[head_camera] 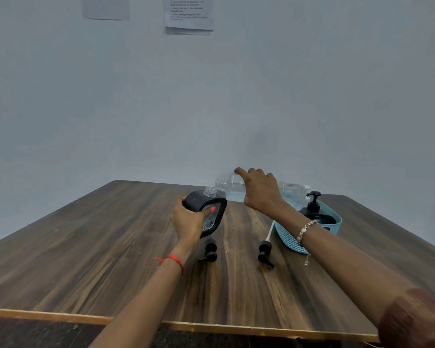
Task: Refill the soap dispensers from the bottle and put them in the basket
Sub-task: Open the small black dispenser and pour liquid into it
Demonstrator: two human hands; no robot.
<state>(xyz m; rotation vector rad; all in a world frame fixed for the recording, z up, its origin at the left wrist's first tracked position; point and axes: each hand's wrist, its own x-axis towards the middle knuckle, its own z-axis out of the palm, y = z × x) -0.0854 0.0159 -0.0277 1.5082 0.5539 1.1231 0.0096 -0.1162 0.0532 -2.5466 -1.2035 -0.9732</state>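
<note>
Pumps [211, 252] lie loose on worktop [111, 247]. Left hand [189, 219] grips tilted dispenser [196, 200]; right hand [259, 189] grips bottle [226, 187], mouth just beside open neck. Line mouths up, tip slowly, watch for spill. Basket [286, 238] behind holds another dispenser [314, 208].

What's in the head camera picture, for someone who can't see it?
The right hand tips a clear bottle toward the open neck of a dark soap dispenser held tilted by the left hand over a wooden table. Two loose pumps lie on the table; another dispenser stands in a blue basket.
</note>
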